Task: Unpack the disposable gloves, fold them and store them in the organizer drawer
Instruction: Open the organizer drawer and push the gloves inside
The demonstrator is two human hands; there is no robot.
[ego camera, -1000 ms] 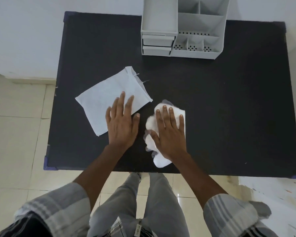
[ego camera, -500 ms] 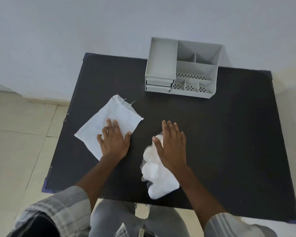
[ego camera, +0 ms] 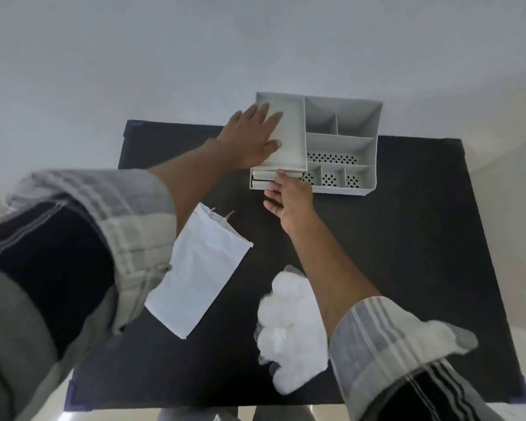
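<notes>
A grey plastic organizer (ego camera: 340, 141) stands at the far edge of the black table (ego camera: 407, 253). My left hand (ego camera: 251, 136) lies flat, fingers spread, on the organizer's top left tray. My right hand (ego camera: 287, 197) reaches the front of the drawers (ego camera: 260, 182) under that tray, fingertips at the upper drawer's edge; whether they grip it is hidden. The folded white gloves (ego camera: 289, 332) lie bunched near the table's front, beside my right forearm. The empty white packet (ego camera: 201, 275) lies flat to their left.
The organizer's right side has several open compartments (ego camera: 337, 147), some with perforated bottoms. A pale wall rises behind the table. Tiled floor shows left and right of the table.
Both hands left the packet and the gloves and reached forward to the organizer. The left hand now rests on its top, the right at the drawer front. The camera tilted up.
</notes>
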